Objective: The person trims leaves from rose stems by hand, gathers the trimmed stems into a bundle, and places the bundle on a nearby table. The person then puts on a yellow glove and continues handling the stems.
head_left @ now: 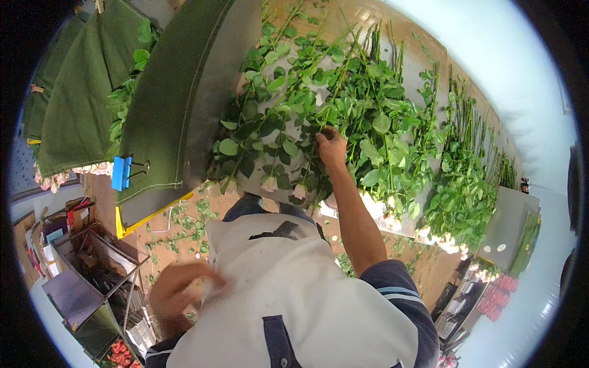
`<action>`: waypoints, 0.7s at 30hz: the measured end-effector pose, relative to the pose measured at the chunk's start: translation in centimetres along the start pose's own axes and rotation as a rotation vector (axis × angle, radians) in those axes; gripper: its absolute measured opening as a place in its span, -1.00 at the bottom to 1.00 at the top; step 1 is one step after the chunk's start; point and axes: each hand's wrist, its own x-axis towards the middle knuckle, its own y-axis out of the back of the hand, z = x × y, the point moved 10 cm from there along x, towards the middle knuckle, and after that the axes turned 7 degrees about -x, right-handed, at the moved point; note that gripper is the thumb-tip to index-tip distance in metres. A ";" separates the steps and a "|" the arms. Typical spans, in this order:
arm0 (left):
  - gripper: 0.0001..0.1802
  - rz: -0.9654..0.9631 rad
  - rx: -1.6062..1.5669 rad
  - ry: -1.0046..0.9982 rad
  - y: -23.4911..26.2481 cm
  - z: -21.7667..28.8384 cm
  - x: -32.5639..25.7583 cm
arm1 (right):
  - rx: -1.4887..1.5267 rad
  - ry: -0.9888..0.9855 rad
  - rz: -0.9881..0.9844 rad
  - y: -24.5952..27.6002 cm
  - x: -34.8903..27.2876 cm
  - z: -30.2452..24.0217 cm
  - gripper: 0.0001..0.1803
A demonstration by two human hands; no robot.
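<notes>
Roses on table, stems pointing away, blooms twd apron. Pinching rose stem w/ R hand, among leaves. Blurred L hand low, nr apron, can't tell grip.

One left hand, one right hand, one apron, one blue clip. Green cloths: at least three. Roses: dozens, too tangled for an exact count. Red flowers: one cluster, blooms too small to count. Pink bundles: several, overlapping, exact number unclear.
</notes>
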 end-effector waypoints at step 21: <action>-0.65 0.561 0.819 -0.372 -0.7 4.3 29.4 | 0.142 0.061 -0.032 -0.1 -0.4 -0.4 -0.71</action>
